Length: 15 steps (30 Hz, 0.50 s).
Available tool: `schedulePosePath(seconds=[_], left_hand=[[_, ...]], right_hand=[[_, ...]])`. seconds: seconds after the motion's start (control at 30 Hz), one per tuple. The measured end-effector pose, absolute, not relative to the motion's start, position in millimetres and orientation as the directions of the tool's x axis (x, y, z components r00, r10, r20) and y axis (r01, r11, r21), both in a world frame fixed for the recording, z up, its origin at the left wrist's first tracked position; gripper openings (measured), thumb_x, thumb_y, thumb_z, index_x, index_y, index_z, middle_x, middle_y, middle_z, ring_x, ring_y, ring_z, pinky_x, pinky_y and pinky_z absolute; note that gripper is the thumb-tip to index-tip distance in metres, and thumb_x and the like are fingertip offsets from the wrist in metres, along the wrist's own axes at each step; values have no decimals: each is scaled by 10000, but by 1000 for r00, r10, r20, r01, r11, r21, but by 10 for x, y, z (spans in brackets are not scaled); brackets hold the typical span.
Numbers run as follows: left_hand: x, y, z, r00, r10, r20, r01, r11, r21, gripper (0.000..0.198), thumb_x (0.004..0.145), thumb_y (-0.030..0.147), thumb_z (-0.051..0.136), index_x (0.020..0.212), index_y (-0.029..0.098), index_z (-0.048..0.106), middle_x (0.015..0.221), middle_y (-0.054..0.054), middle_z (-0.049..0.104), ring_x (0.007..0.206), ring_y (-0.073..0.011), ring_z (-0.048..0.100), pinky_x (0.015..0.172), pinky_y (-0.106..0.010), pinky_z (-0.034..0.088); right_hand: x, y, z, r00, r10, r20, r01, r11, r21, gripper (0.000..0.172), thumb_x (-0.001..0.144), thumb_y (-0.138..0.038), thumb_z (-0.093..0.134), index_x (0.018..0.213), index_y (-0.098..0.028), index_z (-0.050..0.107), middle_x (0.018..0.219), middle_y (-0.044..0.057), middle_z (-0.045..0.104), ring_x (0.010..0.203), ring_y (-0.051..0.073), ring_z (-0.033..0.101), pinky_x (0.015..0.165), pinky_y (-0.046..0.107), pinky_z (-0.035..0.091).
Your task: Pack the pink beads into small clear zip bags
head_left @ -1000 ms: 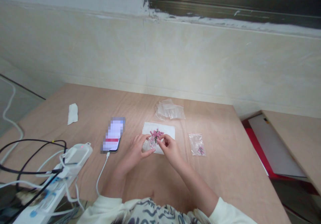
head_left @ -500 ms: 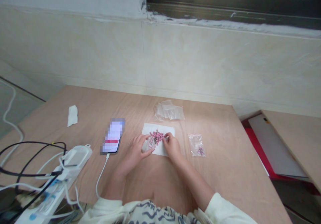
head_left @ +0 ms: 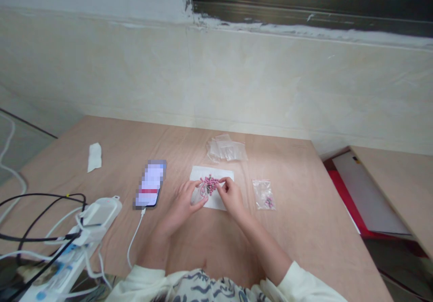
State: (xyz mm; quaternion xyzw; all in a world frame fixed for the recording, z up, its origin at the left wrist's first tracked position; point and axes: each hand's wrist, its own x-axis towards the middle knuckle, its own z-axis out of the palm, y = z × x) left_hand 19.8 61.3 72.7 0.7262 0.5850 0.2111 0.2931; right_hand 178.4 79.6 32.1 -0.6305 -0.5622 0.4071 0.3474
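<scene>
A heap of small pink beads, with some darker bits among them, lies on a white sheet of paper on the wooden table. Curved at the heap's left side, my left hand holds a small clear plastic bag between thumb and fingers. The thumb and index finger of my right hand are pinched together at the heap's right edge; whatever is between them is too small to make out. To the right lies a clear zip bag with a few pink beads in its lower corner.
Several flat clear bags lie behind the paper. A phone on a white charging cable lies to the left, near a white paper scrap. A power strip with tangled cables takes up the table's left front.
The view has shifted slightly. My right fingertips have moved a little at the heap's right edge, and my left hand stays on the bag.
</scene>
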Motion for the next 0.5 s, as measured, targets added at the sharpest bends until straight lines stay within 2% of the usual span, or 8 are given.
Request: schedulePosePath(seconds=[0.1,0.23,0.4,0.5], left_hand=[[199,611,748,219,975,-40,730,-137,670,340,696,304,534,1008,189,462,996,-63,529,981,-214,464,846,-339,354],[197,613,732,221,974,-49,733,-133,667,351,701,301,529,1023,184,452,1009,-66,522,978,-208,464,850,-341,351],[190,631,693,230,972,-57,742,-137,657,365,702,315,527,1026,164,454,1011,-77,520,985,-213,455,855,-351,346],[193,641,681,245,968,-48,729,-151,667,359,702,313,527,1021,167,456,1010,-73,522,986,-212,454,852,-348,348]], right_hand=[[1832,875,133,82,987,-139,565,-161,-809,138,712,-259,460,797,-165,513,509,-43,428,480,109,430,470,202,277],[1830,923,29,52,990,-132,621,-135,-772,121,728,-247,431,776,-184,521,511,-38,450,481,111,442,461,199,263],[1789,860,209,30,992,-121,513,-120,-850,145,721,-277,460,742,-168,554,480,-49,403,458,98,398,460,198,274],[1742,788,388,-115,990,-82,346,-38,-937,185,714,-319,489,757,-162,576,492,-53,386,467,89,372,468,193,293]])
